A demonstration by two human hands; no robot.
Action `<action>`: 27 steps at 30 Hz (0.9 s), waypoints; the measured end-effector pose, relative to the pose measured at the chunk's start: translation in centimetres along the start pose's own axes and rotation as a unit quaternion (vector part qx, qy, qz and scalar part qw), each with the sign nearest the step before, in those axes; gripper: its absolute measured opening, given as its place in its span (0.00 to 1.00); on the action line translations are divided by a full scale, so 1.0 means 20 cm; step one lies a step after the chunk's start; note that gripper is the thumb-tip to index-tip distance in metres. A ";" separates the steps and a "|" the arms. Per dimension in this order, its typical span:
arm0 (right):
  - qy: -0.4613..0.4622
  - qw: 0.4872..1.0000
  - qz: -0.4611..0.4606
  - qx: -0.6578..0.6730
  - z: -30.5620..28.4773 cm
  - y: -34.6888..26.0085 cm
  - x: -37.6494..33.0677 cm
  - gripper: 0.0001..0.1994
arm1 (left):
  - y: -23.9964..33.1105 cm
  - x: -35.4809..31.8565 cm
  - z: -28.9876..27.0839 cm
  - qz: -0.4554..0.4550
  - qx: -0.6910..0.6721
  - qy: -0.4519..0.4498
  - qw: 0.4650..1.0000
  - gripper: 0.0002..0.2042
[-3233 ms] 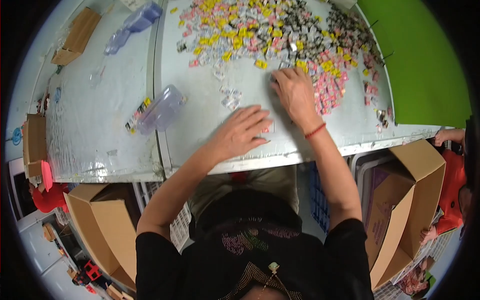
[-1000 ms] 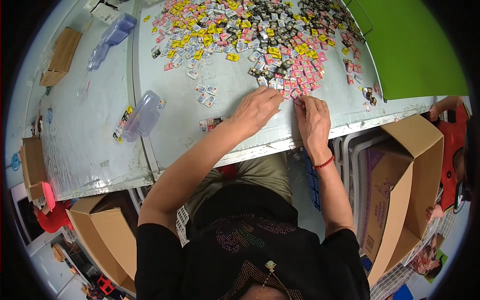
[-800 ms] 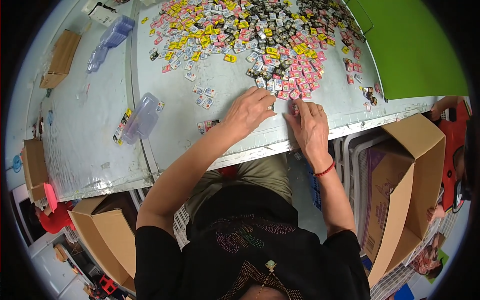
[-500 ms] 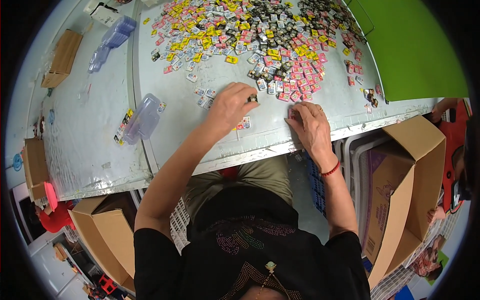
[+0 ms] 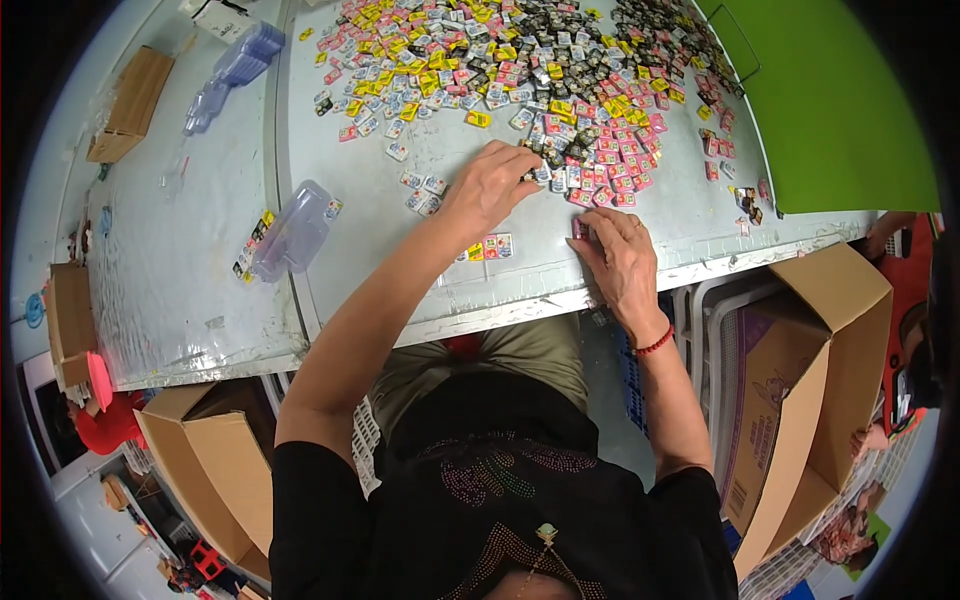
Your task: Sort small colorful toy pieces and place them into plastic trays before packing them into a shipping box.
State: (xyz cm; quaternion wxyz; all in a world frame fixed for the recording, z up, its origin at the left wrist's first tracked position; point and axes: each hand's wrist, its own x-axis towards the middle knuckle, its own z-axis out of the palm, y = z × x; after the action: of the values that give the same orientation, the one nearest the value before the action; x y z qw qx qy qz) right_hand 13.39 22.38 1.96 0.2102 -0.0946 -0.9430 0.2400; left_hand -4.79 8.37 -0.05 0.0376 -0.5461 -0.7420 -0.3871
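My left hand (image 5: 492, 188) is closed at the near edge of a big heap of small boxes, a small black box pinched between thumb and fingers. My right hand (image 5: 622, 252) rests close to the table's front edge, its thumb and fingers closed on a small pink box (image 5: 580, 229). Just beyond both hands lie loose pink boxes (image 5: 606, 172) and black ones (image 5: 575, 148). Below my left wrist sits a short row of yellow and white boxes (image 5: 490, 247), partly hidden by the forearm. A few white boxes (image 5: 424, 188) lie left of that hand.
On the left, a clear plastic tray (image 5: 297, 232) lies against a row of small boxes (image 5: 250, 250). Stacked clear trays (image 5: 235, 72) and a cardboard box (image 5: 132, 105) stand farther back. A green panel (image 5: 830, 110) borders the right side. Open cartons (image 5: 800, 400) flank me below the table (image 5: 350, 255).
My left hand has moved forward and right, to the edge of the heap. My right hand stays nearly in place with the pink box. The view has shifted slightly.
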 end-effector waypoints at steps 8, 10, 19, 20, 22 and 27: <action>0.019 0.999 -0.040 0.000 0.01 0.00 0.00 0.13 | 0.02 -0.01 0.04 -0.012 0.032 -0.003 0.999 0.13; -0.008 0.999 -0.046 -0.008 0.02 -0.02 0.00 0.14 | 0.01 -0.02 0.04 -0.016 0.029 0.003 0.999 0.12; -0.006 1.000 -0.029 -0.005 0.00 -0.09 -0.04 0.13 | 0.05 -0.06 -0.30 -0.048 -0.011 0.014 0.999 0.07; -0.008 0.999 -0.022 0.022 0.00 -0.13 -0.04 0.14 | 0.07 -0.14 -0.38 -0.053 -0.010 0.003 0.999 0.08; -0.016 0.997 -0.057 0.039 -0.01 -0.24 -0.03 0.14 | 0.15 -0.31 -0.49 -0.061 -0.012 -0.032 0.998 0.08; -0.053 0.985 -0.152 0.063 0.09 -0.38 -0.01 0.14 | 0.26 -0.55 -0.44 0.004 0.015 -0.028 0.999 0.09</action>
State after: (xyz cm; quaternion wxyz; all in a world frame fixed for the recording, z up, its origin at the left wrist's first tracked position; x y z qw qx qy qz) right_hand 12.16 14.89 4.17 0.1996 0.0757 -0.9391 0.2692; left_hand 0.76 -5.07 3.54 0.0264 -0.5588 -0.7463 -0.3606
